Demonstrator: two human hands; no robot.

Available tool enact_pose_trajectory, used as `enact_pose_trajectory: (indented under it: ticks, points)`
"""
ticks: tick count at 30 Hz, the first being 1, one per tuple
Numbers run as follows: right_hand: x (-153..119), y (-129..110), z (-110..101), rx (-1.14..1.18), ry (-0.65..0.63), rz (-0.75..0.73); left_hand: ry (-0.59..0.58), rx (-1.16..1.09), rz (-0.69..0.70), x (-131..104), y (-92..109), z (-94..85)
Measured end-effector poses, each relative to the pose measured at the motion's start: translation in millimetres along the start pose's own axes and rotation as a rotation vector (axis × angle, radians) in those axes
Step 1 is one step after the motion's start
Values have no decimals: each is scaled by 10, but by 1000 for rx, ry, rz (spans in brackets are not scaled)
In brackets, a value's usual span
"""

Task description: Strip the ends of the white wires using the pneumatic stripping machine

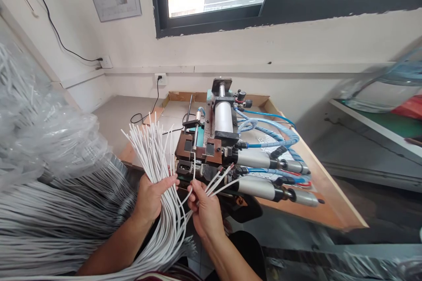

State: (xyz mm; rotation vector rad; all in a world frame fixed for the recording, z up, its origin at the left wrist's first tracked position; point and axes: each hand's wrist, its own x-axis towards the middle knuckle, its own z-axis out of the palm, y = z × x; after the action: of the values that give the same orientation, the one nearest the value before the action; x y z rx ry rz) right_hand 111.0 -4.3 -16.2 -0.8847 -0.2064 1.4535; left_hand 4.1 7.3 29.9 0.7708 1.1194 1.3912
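Note:
My left hand (152, 196) is wrapped round a thick bundle of white cables (150, 149), whose loose ends fan out above the fist. Closed in a pinch, my right hand (205, 208) grips a single white cable (194, 167) that points up at the jaws of a pneumatic machine (199, 151). Several more cables (217, 183) stick out to the right from the same hand, some with reddish-brown ends. Whether the pinched cable's tip touches the jaws, I cannot tell.
The machine's silver cylinders (257, 188) and blue air hoses (280, 140) reach rightward over a wooden-edged table (329, 208). Stacked cables (66, 210) under clear plastic wrap (49, 136) fill the left side. A shelf (382, 127) stands at the right.

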Motion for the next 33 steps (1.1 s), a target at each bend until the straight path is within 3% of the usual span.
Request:
enact_pose_trajectory:
  ticks: [8,18,22,27,33]
  points:
    - [88,-66,94,124,13,144,3,-23,-27,26,46,37]
    - [104,-36,91,185,-12,206,-3,20,18,36,21,47]
    - [65,-9,72,139,-40,177,-33,53,43,39,-52,17]
    - [-20,15,29,-46,-165,75,-98,191,93,-26,-151,-13]
    - [-65,9,8,-119,-89,-52,-154,217,60,-101,-168,-38]
